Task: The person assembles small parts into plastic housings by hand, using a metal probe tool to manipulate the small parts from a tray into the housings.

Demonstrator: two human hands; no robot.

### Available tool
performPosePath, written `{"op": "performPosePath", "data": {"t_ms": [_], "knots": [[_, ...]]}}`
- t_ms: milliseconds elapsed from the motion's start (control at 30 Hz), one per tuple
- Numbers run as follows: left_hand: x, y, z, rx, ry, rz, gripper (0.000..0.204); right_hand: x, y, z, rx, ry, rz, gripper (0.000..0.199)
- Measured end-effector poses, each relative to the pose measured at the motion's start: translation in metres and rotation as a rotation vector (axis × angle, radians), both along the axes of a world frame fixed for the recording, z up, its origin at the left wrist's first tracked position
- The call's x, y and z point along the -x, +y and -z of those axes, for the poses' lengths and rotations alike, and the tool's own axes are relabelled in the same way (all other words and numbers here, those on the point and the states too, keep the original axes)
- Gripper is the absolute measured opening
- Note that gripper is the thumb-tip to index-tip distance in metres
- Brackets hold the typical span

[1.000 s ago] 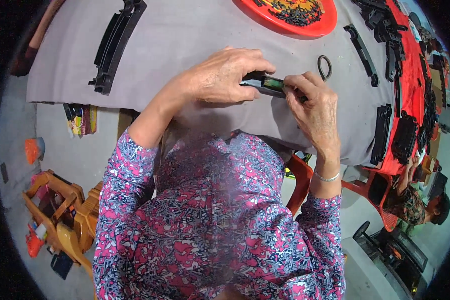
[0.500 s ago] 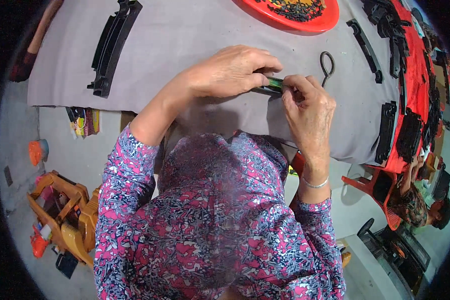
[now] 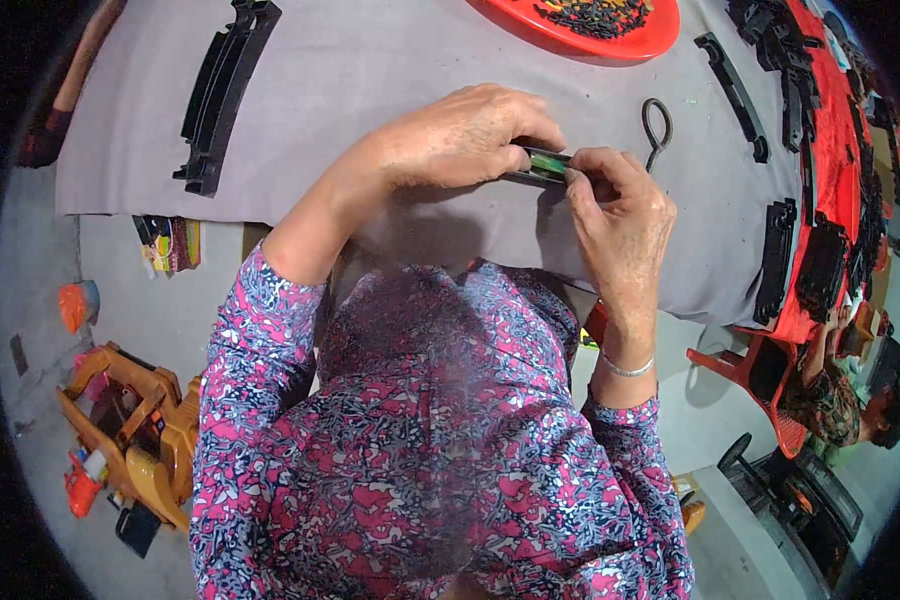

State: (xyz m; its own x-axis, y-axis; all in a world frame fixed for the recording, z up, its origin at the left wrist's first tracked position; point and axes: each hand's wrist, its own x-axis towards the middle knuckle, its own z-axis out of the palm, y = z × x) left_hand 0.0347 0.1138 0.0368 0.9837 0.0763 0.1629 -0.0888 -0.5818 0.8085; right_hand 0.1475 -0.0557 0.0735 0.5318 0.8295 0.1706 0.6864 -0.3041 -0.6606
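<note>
A narrow black plastic part [image 3: 542, 178] with a shiny green strip [image 3: 548, 164] along its middle lies between my hands, over the near part of the grey-covered table. My left hand [image 3: 455, 140] is closed on its left end, the thumb and fingers pinching it. At the other end my right hand [image 3: 625, 205] is closed too, its thumb and index finger against the part. Both ends of the part are hidden under my fingers. Just beyond my right hand lies a dark metal tool with a loop handle [image 3: 646, 128], its lower end out of sight.
A red bowl [image 3: 660, 40] of small black pieces stands at the far edge of view. Long black plastic parts [image 3: 225, 105] lie on the grey cloth [image 3: 330, 90] at the left; more [image 3: 735, 100] lie at the right, beside a red cloth [image 3: 838, 130]. Another person [image 3: 840, 405] sits at right.
My right thumb and fingers have shifted slightly on the part, and more of the green strip shows. My left hand has moved very little. The part stays in both hands.
</note>
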Motion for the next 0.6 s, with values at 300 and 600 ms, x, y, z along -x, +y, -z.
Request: {"op": "performPosePath", "data": {"t_ms": [300,600], "knots": [[0.0008,0.0042,-0.0017,0.008,0.012,0.066,0.043,-0.0010,-0.0027,-0.0031,0.030,0.036,0.024,0.009],[0.0014,0.0022,-0.0014,-0.017,0.001,0.047,0.043,-0.0048,-0.0049,-0.0025,0.045,0.079,0.078,0.008]]}}
